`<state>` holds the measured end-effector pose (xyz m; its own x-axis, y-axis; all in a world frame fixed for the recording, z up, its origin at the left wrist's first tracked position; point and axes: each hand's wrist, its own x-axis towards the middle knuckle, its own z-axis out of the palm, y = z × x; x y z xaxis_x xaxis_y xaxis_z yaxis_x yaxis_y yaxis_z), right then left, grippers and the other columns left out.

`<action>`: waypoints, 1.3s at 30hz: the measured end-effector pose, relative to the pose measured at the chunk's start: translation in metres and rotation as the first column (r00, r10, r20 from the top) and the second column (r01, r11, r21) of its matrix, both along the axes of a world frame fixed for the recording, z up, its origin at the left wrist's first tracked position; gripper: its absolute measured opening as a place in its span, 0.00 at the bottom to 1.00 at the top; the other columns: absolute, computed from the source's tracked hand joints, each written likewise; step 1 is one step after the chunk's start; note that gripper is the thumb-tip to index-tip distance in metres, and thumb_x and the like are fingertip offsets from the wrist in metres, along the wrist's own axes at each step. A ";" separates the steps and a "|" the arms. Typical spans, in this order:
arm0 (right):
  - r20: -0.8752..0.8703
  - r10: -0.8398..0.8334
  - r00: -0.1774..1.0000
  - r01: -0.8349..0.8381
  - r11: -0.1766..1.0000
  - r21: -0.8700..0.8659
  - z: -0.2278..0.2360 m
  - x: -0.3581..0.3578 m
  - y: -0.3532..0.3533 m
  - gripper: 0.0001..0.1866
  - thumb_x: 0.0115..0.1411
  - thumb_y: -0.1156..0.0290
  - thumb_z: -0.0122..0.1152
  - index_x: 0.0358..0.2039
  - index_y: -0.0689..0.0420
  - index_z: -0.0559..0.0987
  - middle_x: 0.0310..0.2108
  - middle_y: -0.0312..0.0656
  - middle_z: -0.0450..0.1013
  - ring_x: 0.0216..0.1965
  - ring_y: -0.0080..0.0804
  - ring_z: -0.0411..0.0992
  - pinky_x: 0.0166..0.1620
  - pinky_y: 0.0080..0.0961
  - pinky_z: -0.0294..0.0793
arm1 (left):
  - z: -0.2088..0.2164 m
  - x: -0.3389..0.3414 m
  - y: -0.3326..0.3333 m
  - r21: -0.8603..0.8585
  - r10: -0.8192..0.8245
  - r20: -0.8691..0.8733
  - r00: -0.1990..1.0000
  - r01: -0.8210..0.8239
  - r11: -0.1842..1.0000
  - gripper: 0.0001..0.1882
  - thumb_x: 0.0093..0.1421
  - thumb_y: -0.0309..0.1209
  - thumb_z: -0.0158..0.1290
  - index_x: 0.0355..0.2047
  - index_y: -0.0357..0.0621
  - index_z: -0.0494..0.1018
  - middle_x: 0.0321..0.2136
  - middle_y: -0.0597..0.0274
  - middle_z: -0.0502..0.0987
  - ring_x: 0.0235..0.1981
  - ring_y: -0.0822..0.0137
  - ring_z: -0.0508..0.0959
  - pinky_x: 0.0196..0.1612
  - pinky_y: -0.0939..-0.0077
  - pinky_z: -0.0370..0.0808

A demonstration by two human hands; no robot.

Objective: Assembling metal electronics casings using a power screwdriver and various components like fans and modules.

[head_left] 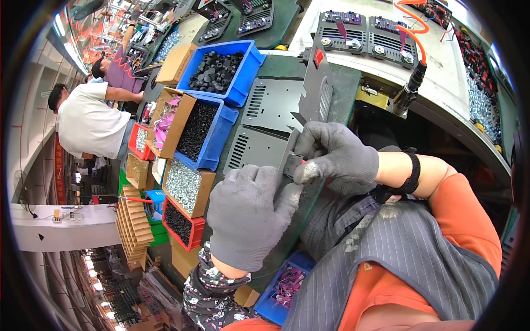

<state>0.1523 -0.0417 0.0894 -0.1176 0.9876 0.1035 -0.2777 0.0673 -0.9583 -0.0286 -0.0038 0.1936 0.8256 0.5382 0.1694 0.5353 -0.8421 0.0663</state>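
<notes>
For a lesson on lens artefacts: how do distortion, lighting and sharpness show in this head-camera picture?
Head view: the fisheye bends the curved white bench edge and leaves a dark rim at the corners; the light is bright and even, with glare on the far shop-floor lamps; the grey-gloved left hand, the grey-gloved right hand and the perforated grey metal plate are sharp, while the edges look softer.

You are looking at a green workbench [353, 83]. Grey metal plates [270, 105] are lying flat on it. Left of the plates, blue bins [243, 77] and cardboard boxes [176, 63] of small parts are sitting.
</notes>
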 end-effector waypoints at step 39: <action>0.536 -0.619 0.573 -0.159 0.558 0.814 0.038 0.063 0.038 0.25 0.42 0.53 0.66 0.37 0.56 0.76 0.44 0.44 0.69 0.47 0.40 0.66 0.54 0.38 0.59 | 0.006 -0.043 0.030 -0.698 0.428 0.209 0.879 -0.173 0.695 0.18 0.56 0.40 0.53 0.38 0.36 0.74 0.31 0.55 0.77 0.32 0.65 0.78 0.37 0.72 0.72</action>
